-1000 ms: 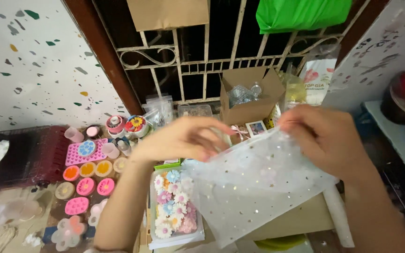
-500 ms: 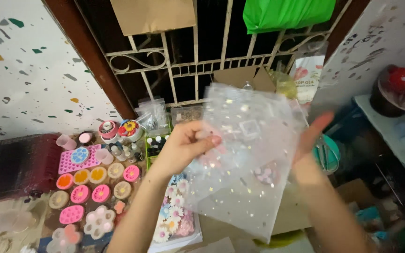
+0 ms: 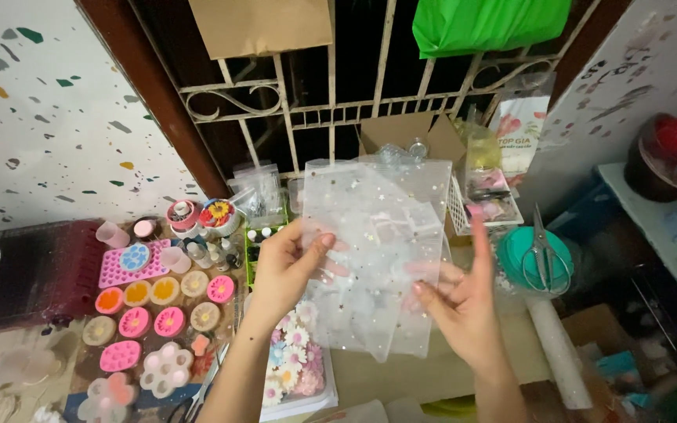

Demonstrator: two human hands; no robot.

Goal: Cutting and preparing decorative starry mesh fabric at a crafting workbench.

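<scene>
I hold up a clear plastic bag [image 3: 378,235] sprinkled with small star specks, upright in front of me. My left hand [image 3: 287,266] pinches its left edge between thumb and fingers. My right hand [image 3: 460,294] is at the bag's lower right with fingers spread, the index finger pointing up; some fingers lie behind the film. Below the bag sits a white tray of pastel flower-shaped pieces [image 3: 295,356].
Round and flower-shaped moulds in pink, orange and tan [image 3: 154,313] cover the table at left. Small pots and bottles [image 3: 205,215] stand behind them. A teal lid with scissors [image 3: 538,254] lies at right beside a cardboard box [image 3: 405,133]. A metal window grille [image 3: 331,94] rises behind.
The bag has been lifted from lying flat over the tray to upright. My right hand let go of the top corner and dropped to the lower right with fingers spread.
</scene>
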